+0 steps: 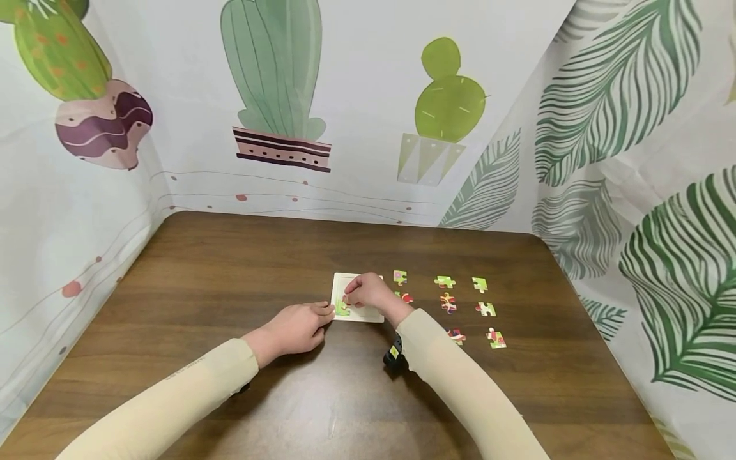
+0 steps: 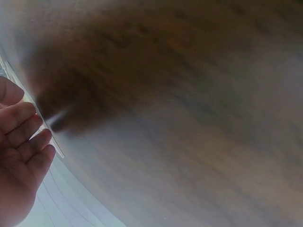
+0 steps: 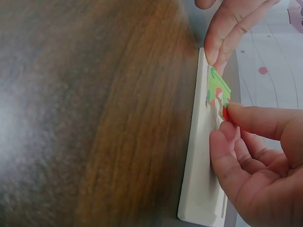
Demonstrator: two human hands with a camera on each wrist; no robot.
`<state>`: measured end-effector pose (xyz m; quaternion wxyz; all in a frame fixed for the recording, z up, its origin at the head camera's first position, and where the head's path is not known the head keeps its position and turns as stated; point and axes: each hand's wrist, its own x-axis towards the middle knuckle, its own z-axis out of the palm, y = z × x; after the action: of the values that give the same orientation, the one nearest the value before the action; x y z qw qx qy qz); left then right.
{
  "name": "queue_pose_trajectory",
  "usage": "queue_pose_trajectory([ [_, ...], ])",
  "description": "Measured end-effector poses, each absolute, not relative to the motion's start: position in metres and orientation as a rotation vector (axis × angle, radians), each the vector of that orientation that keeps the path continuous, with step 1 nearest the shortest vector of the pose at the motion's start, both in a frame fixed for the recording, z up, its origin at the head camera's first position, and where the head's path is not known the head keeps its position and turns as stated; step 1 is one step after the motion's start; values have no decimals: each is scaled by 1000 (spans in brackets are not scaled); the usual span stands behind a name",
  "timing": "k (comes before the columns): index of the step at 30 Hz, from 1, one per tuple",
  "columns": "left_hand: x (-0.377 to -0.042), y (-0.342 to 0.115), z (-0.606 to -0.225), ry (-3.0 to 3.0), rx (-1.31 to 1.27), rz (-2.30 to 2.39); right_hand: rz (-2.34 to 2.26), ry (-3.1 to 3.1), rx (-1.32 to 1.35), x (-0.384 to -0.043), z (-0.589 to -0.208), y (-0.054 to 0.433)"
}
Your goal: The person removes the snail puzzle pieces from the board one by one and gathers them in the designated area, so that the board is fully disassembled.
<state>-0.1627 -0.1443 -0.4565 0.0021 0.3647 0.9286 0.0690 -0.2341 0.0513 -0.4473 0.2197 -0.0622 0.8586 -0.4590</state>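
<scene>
A pale puzzle tray [image 1: 368,315] lies on the table, with a green puzzle piece [image 1: 342,309] in its front left corner. My left hand [image 1: 298,327] rests beside the tray, its nearly straight fingers touching the left edge. In the left wrist view that hand [image 2: 19,156] shows its palm side at the far left. Over the tray, my right hand [image 1: 370,291] pinches a small puzzle piece with red on it [image 3: 225,112] between thumb and fingers. The held piece is right against the green one [image 3: 218,85]; whether they interlock, I cannot tell.
Several loose puzzle pieces lie spread out right of the tray, among them a green one [image 1: 444,282], a corner one [image 1: 480,284] and a red-and-green one [image 1: 496,338]. Some are partly hidden by the right arm. The brown wooden table [image 1: 259,255] meets a patterned backdrop [image 1: 368,128].
</scene>
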Motion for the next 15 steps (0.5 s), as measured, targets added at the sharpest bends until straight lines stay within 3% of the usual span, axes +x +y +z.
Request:
queue_pose_trajectory([
  [15,-163,-145,-457,2909,1123,217,-1198,2381,-210,-238,-445,49],
])
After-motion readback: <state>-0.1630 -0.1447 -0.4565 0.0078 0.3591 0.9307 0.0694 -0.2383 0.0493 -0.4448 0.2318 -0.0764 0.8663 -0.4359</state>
